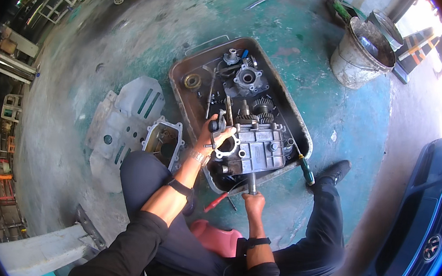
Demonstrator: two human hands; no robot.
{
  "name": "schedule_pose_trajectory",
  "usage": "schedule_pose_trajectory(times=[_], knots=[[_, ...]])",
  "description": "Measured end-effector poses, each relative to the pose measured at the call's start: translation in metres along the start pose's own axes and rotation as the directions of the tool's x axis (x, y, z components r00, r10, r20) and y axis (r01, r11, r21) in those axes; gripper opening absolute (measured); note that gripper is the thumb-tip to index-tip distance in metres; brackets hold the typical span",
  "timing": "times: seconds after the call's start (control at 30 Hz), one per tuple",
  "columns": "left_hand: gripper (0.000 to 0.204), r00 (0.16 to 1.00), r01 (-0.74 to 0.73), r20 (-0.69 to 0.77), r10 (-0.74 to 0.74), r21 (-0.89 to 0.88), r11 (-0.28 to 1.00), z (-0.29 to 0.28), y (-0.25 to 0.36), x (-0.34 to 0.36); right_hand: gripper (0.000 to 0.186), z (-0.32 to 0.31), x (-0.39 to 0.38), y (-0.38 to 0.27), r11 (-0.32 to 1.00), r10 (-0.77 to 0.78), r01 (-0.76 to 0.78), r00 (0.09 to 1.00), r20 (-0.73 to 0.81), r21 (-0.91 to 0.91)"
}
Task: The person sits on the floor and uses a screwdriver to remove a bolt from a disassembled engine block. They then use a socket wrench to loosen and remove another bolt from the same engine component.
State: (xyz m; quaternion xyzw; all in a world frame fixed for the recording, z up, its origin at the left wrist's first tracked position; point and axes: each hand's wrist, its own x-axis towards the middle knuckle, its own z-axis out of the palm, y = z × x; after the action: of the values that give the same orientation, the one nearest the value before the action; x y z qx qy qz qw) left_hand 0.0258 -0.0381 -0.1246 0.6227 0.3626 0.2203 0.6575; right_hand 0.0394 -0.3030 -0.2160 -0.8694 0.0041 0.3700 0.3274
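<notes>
A grey cast gearbox housing [263, 150] lies tilted across the near part of a large metal tray [301, 122]. My left hand [206, 143] is closed around a dark metal part with a rounded end [216, 126], beside the housing's round flanged opening [226, 145]. Its exact kind is partly hidden by my fingers. Below the housing, my right hand [255, 203] grips a steel shaft [252, 184] that sticks out from the housing's near side. Several toothed gears [262, 107] and a flanged cover [247, 78] lie farther up in the tray.
Left of the tray rest a flat grey metal plate [136, 102] and an open cast cover [162, 140]. A green-handled screwdriver [306, 171] leans at the tray's right edge. A red-handled tool [216, 202] is near my right hand. Beyond are a dirty bucket [353, 63] and a blue car [418, 212].
</notes>
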Motion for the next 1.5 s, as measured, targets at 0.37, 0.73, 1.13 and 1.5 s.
schedule_pose_trajectory(times=[0.37,0.73,1.13,1.5], knots=[[0.030,1.000,-0.015,-0.014,0.016,0.063,0.998,0.010,0.026,-0.011,0.041,0.019,0.015,0.017,0.998,0.066,-0.065,0.996,-0.064,0.021],[0.031,0.948,-0.319,0.126,0.293,0.322,0.892,0.011,0.026,-0.008,0.037,0.059,0.034,0.052,0.973,-0.055,0.075,0.994,-0.097,0.219],[0.030,0.999,0.032,0.025,-0.035,0.102,0.994,0.003,0.014,0.011,0.058,0.053,0.023,0.029,0.976,0.099,-0.095,0.995,-0.012,0.195],[0.034,0.969,-0.096,-0.177,0.173,0.376,0.921,0.003,-0.026,0.030,0.058,0.035,0.007,0.002,0.937,0.249,-0.263,0.964,0.091,0.229]])
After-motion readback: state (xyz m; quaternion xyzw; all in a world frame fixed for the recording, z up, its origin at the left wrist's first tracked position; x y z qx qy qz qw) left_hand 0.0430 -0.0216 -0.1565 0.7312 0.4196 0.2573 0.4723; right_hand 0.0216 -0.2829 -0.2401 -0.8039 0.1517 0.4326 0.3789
